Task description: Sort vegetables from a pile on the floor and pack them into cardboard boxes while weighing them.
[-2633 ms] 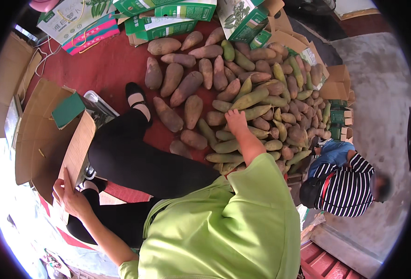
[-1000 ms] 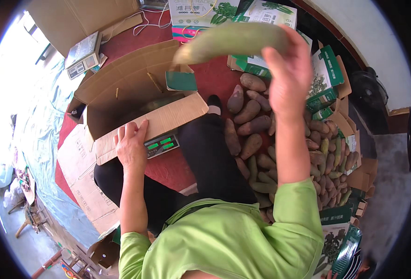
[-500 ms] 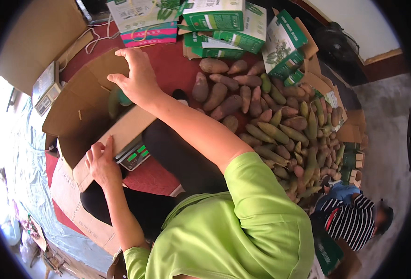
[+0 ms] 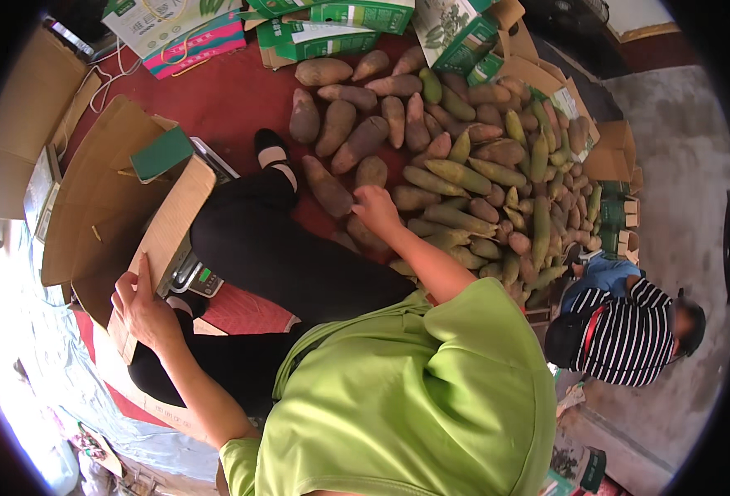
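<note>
My left hand [image 4: 143, 310] grips the near flap [image 4: 169, 227] of an open cardboard box, its index finger stretched along the flap. A green card piece [image 4: 161, 155] rests at the box's far corner. Under the flap shows a small scale [image 4: 203, 278] with a lit green display. Over to the right, my right hand [image 4: 378, 212] has its fingers curled at the lower end of a long brown fruit or tuber [image 4: 327, 186]; my hand hides part of the contact. Beside it lies a rounder brown one [image 4: 370, 172].
A large heap of green and brown elongated produce [image 4: 497, 178] spreads rightward over the red floor covering [image 4: 241, 103]. Green-white cartons [image 4: 332, 37] and a pink-green carton [image 4: 191, 45] stand behind. A person in a striped top [image 4: 625, 331] sits at the right. My bent leg [image 4: 290, 248] lies between box and heap.
My right hand has moved from above the box, right and toward me, to the produce. The left hand stays on the flap. The view has shifted, and the green card piece now shows plainly.
</note>
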Motion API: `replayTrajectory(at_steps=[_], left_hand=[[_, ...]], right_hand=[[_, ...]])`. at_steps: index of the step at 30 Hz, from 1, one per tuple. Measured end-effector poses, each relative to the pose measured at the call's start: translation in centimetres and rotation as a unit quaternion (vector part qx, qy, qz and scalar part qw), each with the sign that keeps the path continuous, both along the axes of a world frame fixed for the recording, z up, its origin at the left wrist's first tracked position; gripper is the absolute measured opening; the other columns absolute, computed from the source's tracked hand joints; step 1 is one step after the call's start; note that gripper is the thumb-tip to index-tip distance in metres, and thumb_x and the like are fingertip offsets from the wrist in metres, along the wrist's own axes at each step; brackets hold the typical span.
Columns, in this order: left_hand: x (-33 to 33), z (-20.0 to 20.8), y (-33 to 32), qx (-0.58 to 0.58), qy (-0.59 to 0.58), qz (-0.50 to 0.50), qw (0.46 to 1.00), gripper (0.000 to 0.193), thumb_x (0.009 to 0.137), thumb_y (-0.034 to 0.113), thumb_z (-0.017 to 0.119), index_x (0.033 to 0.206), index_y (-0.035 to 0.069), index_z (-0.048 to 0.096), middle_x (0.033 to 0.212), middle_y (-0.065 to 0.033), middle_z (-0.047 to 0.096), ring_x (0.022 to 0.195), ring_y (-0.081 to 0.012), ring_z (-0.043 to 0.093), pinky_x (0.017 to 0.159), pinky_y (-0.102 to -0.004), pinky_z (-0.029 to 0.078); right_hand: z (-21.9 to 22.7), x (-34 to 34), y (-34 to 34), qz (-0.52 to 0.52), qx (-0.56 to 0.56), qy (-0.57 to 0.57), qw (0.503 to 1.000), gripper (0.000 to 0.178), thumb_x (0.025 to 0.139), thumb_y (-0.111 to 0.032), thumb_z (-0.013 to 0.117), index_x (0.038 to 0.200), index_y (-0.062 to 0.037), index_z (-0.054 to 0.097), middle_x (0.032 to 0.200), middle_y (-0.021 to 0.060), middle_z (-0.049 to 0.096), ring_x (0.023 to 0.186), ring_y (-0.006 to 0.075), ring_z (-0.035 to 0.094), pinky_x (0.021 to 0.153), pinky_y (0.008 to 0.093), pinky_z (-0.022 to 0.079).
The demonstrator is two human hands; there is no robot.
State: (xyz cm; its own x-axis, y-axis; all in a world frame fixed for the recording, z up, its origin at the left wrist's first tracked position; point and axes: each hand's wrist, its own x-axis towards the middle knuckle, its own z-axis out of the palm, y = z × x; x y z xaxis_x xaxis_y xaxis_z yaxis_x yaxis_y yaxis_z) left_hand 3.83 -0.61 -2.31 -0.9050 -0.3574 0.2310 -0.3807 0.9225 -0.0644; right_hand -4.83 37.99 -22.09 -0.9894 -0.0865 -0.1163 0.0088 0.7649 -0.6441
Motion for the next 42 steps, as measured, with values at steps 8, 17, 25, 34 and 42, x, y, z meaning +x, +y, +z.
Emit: replayTrajectory(at_steps=[8,17,25,34,42], left_hand=[[0.4,-1.3,-1.0,-0.023,0.024,-0.01,0.999,0.063,0.071,-0.011,0.055,0.122,0.025,0.065,0.092,0.0,0.051,0.089,-0.0226,0.053,0.072,-0.0375,0.046],[0.4,-1.1,-0.5,-0.015,0.034,-0.002,0.999,0.063,0.07,-0.01,0.055,0.122,0.024,0.065,0.092,-0.0008,0.05,0.089,-0.0232,0.053,0.073,-0.0372,0.046],[0.1,-0.6,0.1,0.008,0.03,0.019,0.999,0.06,0.07,-0.009,0.057,0.12,0.023,0.066,0.092,-0.0008,0.051,0.09,-0.0233,0.052,0.077,-0.0373,0.046],[0.2,-0.1,0.2,0.007,0.024,0.011,1.0,0.059,0.069,-0.008,0.058,0.119,0.022,0.066,0.092,-0.002,0.051,0.091,-0.0237,0.052,0.08,-0.0366,0.045],[0.0,0.5,0.1,0.017,0.014,-0.004,1.0,0.054,0.072,-0.005,0.056,0.118,0.02,0.066,0.095,-0.002,0.051,0.093,-0.025,0.052,0.085,-0.038,0.043]], right_hand=[[-2.3,5.9,7.1,0.072,0.214,-0.158,0.961,0.035,0.073,-0.021,0.073,0.105,-0.0122,0.06,0.106,0.0094,0.057,0.108,0.0309,0.052,0.087,0.0434,0.045],[2.9,3.9,16.6,0.182,0.429,-0.248,0.849,0.054,0.067,-0.031,0.08,0.114,-0.0172,0.058,0.117,0.0054,0.055,0.12,0.026,0.046,0.093,0.048,0.039],[-0.3,7.0,19.1,0.226,0.5,-0.226,0.805,0.055,0.067,-0.03,0.081,0.115,-0.0163,0.056,0.118,0.0035,0.054,0.119,0.0242,0.047,0.093,0.0474,0.04],[1.1,4.8,16.8,0.236,0.458,-0.307,0.8,0.058,0.068,-0.026,0.08,0.12,-0.0167,0.057,0.122,0.0047,0.053,0.119,0.0262,0.047,0.095,0.0442,0.043],[3.3,1.4,15.4,0.159,0.308,-0.342,0.873,0.066,0.061,-0.027,0.084,0.121,-0.0116,0.06,0.12,0.0115,0.058,0.12,0.0308,0.049,0.096,0.0413,0.044]])
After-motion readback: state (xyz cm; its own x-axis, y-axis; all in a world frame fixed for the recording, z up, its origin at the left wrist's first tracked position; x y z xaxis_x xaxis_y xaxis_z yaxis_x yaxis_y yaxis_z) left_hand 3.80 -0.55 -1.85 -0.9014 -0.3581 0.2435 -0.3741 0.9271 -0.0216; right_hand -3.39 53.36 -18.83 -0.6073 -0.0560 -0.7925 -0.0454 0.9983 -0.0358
